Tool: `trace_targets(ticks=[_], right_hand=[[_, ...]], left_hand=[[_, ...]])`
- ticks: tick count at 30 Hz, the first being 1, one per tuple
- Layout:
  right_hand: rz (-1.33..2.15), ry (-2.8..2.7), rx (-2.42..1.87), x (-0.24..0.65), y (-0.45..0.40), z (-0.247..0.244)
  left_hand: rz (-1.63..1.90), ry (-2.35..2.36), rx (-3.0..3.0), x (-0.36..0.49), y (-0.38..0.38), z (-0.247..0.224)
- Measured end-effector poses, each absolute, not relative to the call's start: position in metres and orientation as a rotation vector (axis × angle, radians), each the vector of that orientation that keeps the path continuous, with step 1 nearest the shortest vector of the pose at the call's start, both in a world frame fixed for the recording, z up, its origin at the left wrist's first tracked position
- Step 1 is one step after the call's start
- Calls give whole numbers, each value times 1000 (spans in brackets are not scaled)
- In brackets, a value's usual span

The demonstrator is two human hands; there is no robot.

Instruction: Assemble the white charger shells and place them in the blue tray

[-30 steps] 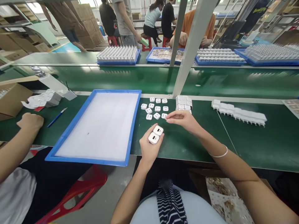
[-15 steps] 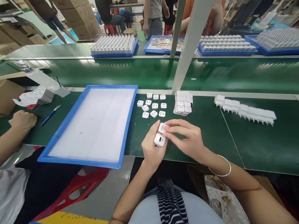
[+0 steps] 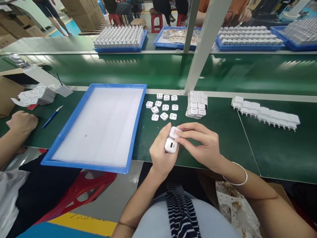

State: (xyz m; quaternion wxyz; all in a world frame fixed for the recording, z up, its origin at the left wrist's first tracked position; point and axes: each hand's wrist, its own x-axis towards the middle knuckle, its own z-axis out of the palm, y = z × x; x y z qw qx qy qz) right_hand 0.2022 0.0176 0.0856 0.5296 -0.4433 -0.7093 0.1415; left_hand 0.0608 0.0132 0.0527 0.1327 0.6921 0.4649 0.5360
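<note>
My left hand [image 3: 162,155] is wrapped round two white charger-like blocks near the bench's front edge. The nearer block [image 3: 170,145] shows a dark port and a small slot on its end face. Just beyond it is the second block [image 3: 174,132], and the fingertips of my right hand [image 3: 203,143] pinch at its top. Whether a small part lies between those fingertips is hidden. Beyond my hands, several small white square caps [image 3: 165,107] lie in loose rows. Right of them stands a stack of white blocks [image 3: 196,105].
A blue-rimmed tray [image 3: 132,132] with a white lining lies to the left. A white row of blocks [image 3: 267,113] is at the right. At far left are a co-worker's hand [image 3: 23,122], a blue pen-like tool [image 3: 52,117] and cartons. A slanted metal post [image 3: 203,46] rises behind.
The view has tilted down slightly, so the bench items appear higher. Both hands keep nearly the same grip on the blocks. A standing person behind is now largely out of frame.
</note>
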Motion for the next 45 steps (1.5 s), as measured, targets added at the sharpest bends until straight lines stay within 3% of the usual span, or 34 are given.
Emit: trace_targets(ticks=[45], right_hand=[[346, -1743, -1048, 202, 18, 83]], left_hand=[[1586, 1305, 2042, 61, 15, 48]])
